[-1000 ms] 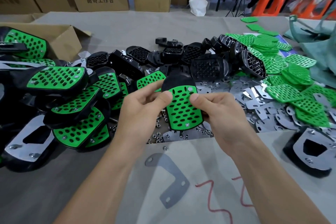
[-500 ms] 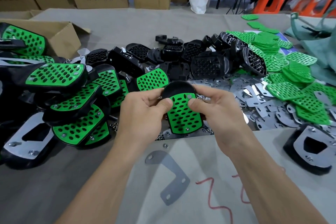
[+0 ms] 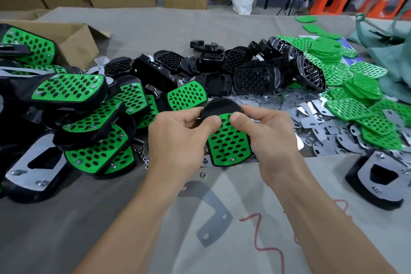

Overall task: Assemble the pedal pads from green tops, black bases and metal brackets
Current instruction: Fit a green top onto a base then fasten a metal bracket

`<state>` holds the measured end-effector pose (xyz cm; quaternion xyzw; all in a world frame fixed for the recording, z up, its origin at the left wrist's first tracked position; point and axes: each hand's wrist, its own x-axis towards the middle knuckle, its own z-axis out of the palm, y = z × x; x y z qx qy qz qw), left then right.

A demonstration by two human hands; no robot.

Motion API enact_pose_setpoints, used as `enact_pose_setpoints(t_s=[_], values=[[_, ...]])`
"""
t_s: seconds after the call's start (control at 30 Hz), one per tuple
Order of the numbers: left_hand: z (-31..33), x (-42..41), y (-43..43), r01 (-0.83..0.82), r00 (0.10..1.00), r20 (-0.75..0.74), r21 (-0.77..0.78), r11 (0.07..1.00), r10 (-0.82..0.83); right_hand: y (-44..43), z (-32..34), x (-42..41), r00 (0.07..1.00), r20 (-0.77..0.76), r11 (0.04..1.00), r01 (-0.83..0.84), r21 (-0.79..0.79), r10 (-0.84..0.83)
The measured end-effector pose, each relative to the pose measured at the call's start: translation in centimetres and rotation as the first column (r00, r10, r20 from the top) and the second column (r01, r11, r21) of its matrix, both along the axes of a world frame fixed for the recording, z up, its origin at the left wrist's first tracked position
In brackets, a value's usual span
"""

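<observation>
Both hands — left hand (image 3: 178,138), right hand (image 3: 266,135) — are pinching the pedal pad (image 3: 226,138), fingers clamped on its upper end.

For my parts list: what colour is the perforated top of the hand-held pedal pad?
The perforated top is bright green; head view.

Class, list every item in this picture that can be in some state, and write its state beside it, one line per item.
Held pedal pad: green top seated on black base, gripped at its upper end.
Left hand: grips the pad, thumb on top.
Right hand: grips the pad, thumb on top.
Finished pads: assembled, heaped.
Black bases: loose, without tops.
Green tops: loose, piled.
Metal brackets: loose, unattached.
Cardboard box: open.
</observation>
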<state>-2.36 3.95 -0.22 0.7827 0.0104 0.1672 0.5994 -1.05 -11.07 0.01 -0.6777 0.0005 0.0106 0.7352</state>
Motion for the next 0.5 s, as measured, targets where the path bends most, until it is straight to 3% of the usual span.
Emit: enact_pose_setpoints(t_s=[0.17, 0.23, 0.33, 0.5], values=[[-0.1, 0.1, 0.2, -0.053, 0.999, -0.005, 0.008, 0.999, 0.053, -0.2, 0.1, 0.4, 0.998, 0.05, 0.99, -0.017, -0.141, 0.025], [0.1, 0.4, 0.3, -0.076, 0.997, -0.015, -0.051, 0.996, 0.075, -1.1, 0.6, 0.6, 0.971, 0.008, 0.965, -0.235, -0.114, 0.238], [0.0, 0.9, 0.6, -0.126, 0.99, -0.082, -0.176, 0.976, 0.113, -1.9, 1.2, 0.3, 0.839, -0.024, 0.837, -0.544, -0.057, 0.544], [-0.2, 0.8, 0.9, -0.132, 0.986, -0.13, -0.233, 0.964, 0.104, -1.6, 0.7, 0.4, 0.875, 0.017, 0.865, -0.475, -0.159, 0.484]])
